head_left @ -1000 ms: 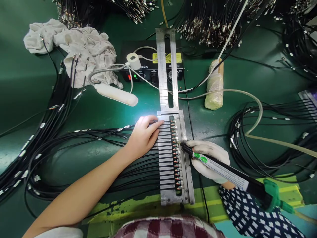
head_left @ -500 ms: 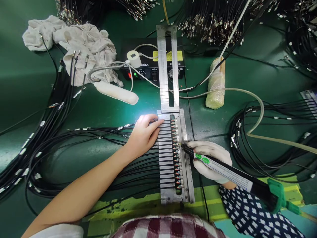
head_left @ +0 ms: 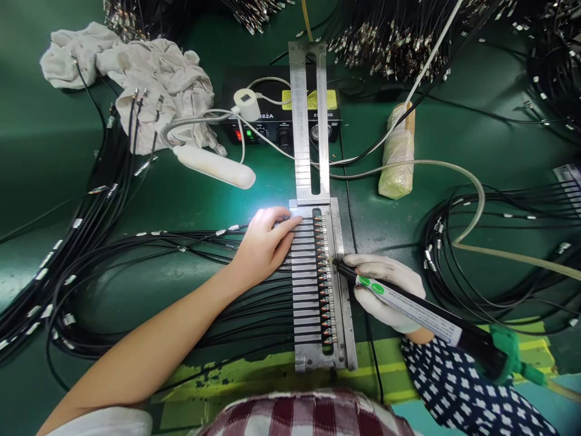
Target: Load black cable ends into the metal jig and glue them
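Holding a long black tube (head_left: 413, 309) in the right hand (head_left: 399, 275), inside a white glove, with the fingers snug around its front part. Pointing the tip left, just beside the row of shiny wire ends (head_left: 325, 292), about midway along; unable to tell whether touching them. At the back of the tube, a green cap (head_left: 506, 354).

Resting the bare left hand (head_left: 261, 245) on the left side of the metal tray (head_left: 309, 360), up at its far end. Fingertips close together there, but unable to tell whether pinching a wire.

In the middle of a green table (head_left: 363, 221), the tray, running from near to far. Side by side in it, black wires (head_left: 258, 310), reaching out left in big loops.

Past the tray, a long metal bar (head_left: 302, 121) with a slot, over a black box (head_left: 275, 129). Left of the bar, a white lamp (head_left: 215, 165), shining. Far left, crumpled white cloth (head_left: 175, 79). Right of the bar, a wrapped block (head_left: 396, 172).
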A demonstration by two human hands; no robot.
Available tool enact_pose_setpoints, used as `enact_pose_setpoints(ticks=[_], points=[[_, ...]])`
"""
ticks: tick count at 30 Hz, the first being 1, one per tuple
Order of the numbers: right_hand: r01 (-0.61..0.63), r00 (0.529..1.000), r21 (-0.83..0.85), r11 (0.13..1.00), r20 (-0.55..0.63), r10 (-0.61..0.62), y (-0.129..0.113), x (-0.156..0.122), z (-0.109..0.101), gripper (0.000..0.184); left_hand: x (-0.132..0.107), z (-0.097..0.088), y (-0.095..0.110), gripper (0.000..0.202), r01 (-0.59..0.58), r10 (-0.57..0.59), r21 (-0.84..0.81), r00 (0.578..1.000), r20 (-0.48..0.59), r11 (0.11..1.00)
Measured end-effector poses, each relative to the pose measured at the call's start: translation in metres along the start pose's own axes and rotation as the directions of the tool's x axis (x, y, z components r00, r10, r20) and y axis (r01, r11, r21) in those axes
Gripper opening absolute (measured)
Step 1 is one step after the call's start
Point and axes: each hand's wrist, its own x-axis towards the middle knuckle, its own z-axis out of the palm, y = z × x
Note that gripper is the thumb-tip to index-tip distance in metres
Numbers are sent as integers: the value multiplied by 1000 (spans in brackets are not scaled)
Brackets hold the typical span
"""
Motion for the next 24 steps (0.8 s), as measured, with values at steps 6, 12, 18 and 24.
enact_pose_setpoints(ticks=[6,12,18,24], points=[[9,1000,-27,1000,-6,-9,0,-2,-1,20,0,0,0,34,-9,9,5,1000,-4,1000],[19,1000,-38,999,-6,-19,-7,-8,-4,23,0,1,-1,33,-23,24,11,1000,-16,1000],[43,999,-28,999,26,-43,0,-14,0,24,0,1,0,32,-24,24,21,1000,-16,999],[36,999,-24,999,24,-36,2,-13,0,24,1,0,0,32,-19,19,23,1000,-16,1000]])
